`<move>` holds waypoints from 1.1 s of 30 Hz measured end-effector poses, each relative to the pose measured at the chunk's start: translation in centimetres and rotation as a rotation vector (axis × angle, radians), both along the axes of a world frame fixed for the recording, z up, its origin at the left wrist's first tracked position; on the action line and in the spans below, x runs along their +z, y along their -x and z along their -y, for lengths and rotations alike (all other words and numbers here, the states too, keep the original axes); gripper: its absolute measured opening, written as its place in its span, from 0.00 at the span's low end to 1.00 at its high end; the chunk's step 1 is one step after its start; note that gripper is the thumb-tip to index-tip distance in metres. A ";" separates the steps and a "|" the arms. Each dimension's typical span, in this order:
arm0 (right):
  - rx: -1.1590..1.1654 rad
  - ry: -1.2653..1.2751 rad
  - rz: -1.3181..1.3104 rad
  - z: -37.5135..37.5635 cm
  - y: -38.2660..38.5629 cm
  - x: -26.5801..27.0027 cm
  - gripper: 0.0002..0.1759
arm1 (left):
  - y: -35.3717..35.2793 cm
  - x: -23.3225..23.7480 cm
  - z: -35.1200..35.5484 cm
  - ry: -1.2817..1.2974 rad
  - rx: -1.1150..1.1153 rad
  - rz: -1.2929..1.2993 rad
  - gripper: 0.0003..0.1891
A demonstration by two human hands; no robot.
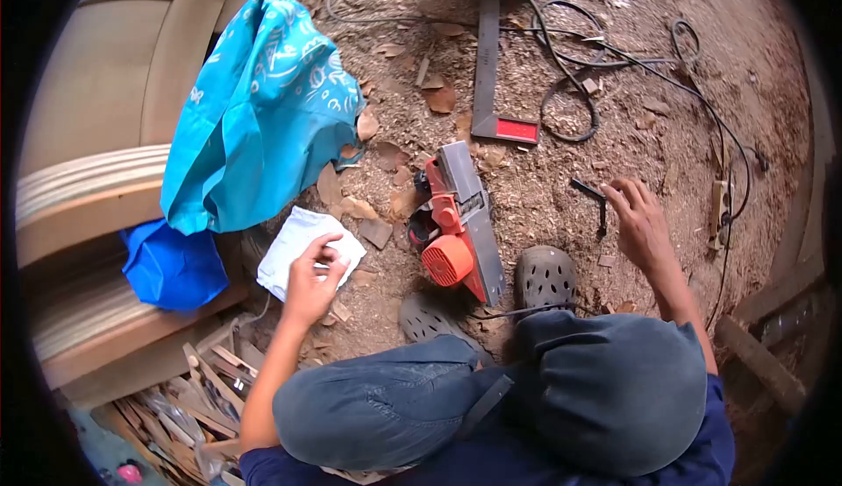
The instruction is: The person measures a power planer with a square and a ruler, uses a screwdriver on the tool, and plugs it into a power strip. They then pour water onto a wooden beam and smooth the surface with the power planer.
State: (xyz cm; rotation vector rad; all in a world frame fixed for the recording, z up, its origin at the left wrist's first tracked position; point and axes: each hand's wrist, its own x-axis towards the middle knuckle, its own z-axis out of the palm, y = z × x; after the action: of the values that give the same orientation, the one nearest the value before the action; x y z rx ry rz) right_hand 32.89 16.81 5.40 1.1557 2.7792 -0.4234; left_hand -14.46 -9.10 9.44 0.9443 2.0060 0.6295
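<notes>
While the left hand [311, 286] pinches a white sheet [285, 245], likely light and limp, by its edge, the right hand [640, 223] spreads open just beside a stiff dark key [598, 201].

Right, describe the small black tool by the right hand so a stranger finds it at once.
Find the orange electric planer on the sawdust floor, ahead of the shoes. Right of it, at the fingertips of the right hand, lies the small black tool. It is thin, dark and bent, unlike the long grey square with a red end beyond.
</notes>
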 end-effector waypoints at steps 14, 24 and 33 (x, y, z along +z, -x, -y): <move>-0.121 0.720 -0.390 11.1 15.5 -5.3 0.87 | -10.7 -11.8 2.6 0.053 0.227 0.619 0.36; -0.293 0.797 -0.374 12.1 16.4 -5.1 0.89 | -11.3 -13.2 2.7 -0.082 0.345 0.605 0.45; -0.439 1.067 -0.606 9.3 14.0 -4.0 0.83 | -13.7 -10.5 0.6 -0.031 0.607 0.558 0.37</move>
State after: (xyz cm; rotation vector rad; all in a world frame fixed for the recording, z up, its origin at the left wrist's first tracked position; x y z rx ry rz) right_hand 18.87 7.56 1.37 1.3825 1.9354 -2.2231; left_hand -0.76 -9.74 -1.08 0.1124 1.7473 1.1127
